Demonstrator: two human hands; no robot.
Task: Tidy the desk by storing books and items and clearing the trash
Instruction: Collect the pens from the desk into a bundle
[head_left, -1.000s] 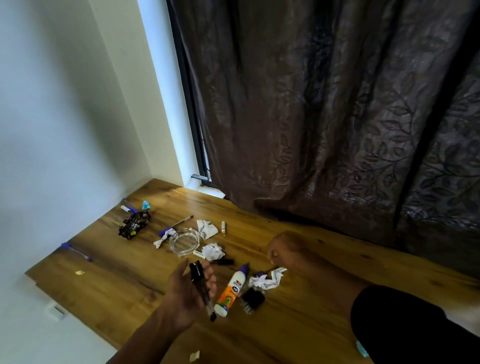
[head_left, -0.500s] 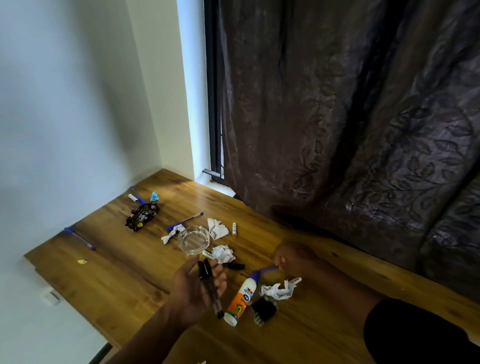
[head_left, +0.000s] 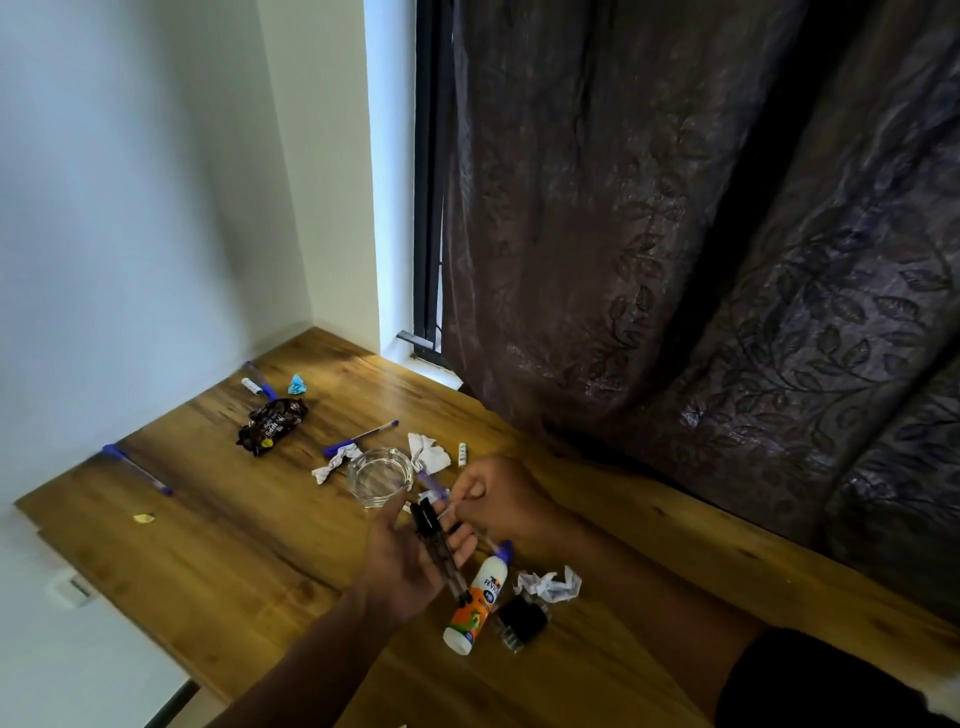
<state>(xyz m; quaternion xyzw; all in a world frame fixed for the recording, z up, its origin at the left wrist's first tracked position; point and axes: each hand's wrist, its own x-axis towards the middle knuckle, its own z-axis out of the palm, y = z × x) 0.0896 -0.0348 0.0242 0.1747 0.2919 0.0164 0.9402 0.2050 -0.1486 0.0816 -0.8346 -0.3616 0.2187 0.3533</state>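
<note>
Left hand (head_left: 410, 556): palm up over the surface, fingers curled round black pens (head_left: 434, 540) that lie across the palm.
Right hand (head_left: 498, 499): just beside the left, fingertips pinching a blue pen (head_left: 434, 480) whose tip points toward the glass dish.
Surface (head_left: 218, 540): brown wood, set in a corner against a pale wall.
Glass dish (head_left: 379, 475): upright, just beyond the hands.
Glue bottle (head_left: 475, 605): white and orange with a blue cap, lying on its side below the left hand.
Black clip (head_left: 522, 621): just beside the bottle's base.
Crumpled paper (head_left: 548, 584): near the clip; more white scraps (head_left: 428, 452) lie by the dish.
Snack wrapper (head_left: 272, 423): dark, toward the far left corner, with a blue scrap (head_left: 297, 385) behind it.
Other pens: one blue pen (head_left: 137, 469) at the left edge, another (head_left: 361, 436) behind the dish.
Curtain (head_left: 701, 260): dark, leaf-patterned, hanging along the far side.
</note>
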